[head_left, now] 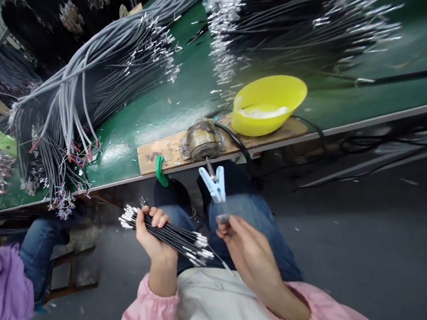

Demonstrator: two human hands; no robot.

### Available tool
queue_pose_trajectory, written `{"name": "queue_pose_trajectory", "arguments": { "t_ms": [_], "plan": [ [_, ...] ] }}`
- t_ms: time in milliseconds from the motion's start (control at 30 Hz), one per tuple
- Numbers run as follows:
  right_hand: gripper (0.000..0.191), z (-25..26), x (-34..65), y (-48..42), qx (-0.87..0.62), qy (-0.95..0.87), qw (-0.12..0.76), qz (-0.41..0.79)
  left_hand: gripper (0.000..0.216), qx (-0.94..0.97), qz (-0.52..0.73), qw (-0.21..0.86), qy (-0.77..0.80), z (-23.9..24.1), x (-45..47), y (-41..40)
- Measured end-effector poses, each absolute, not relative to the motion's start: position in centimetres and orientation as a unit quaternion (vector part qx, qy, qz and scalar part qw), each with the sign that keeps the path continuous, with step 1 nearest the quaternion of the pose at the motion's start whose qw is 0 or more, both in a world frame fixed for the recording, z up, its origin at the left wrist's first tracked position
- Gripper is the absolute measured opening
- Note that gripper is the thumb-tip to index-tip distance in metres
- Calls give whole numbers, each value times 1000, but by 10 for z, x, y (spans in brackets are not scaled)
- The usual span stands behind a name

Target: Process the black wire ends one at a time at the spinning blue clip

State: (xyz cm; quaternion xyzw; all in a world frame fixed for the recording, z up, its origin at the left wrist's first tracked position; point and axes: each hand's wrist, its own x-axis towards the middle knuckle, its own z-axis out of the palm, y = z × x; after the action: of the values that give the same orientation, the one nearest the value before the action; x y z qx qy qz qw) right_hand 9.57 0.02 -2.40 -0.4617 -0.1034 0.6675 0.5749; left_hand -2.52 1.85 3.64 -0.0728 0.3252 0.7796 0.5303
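My left hand (152, 236) is wrapped round a short bundle of black wires (175, 235) with bare silver ends, held across my lap. My right hand (245, 250) is beside it, fingers pinched on something small and pale that I cannot make out; a thin thread runs from the bundle's right end toward that hand. Just above my hands a light blue clip (213, 182) hangs from a small motor (201, 140) on a wooden board (160, 155), which a green clamp (159, 171) fixes to the table edge.
A yellow bowl (268, 105) stands on the board's right end. Large piles of grey cables (78, 92) and black wires (298, 16) cover the green table (191, 86). A person in a purple sleeve (3, 288) sits at the left.
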Motion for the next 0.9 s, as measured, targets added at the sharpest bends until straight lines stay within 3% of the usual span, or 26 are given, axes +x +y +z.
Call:
{"name": "queue_pose_trajectory", "arguments": {
  "t_ms": [100,200,333,467,633,800,900],
  "plan": [
    [22,-17,91,-9,-475,-138,579,648,30,-73,776,503,374,33,-1,12],
    [20,-16,92,-17,-490,-204,537,656,10,-21,735,528,424,28,21,6],
    [20,-26,106,-17,-498,-277,491,658,32,43,690,551,467,24,22,5],
    [18,-21,126,0,-536,-419,521,516,37,130,614,621,470,21,9,2],
    [11,14,130,23,-431,-627,524,383,40,248,512,649,506,10,7,-10],
    [27,26,128,34,-393,-649,502,416,34,333,461,597,565,4,0,-11],
    [23,23,129,36,-379,-637,502,445,30,339,470,556,595,9,-2,-8]
  ]
}}
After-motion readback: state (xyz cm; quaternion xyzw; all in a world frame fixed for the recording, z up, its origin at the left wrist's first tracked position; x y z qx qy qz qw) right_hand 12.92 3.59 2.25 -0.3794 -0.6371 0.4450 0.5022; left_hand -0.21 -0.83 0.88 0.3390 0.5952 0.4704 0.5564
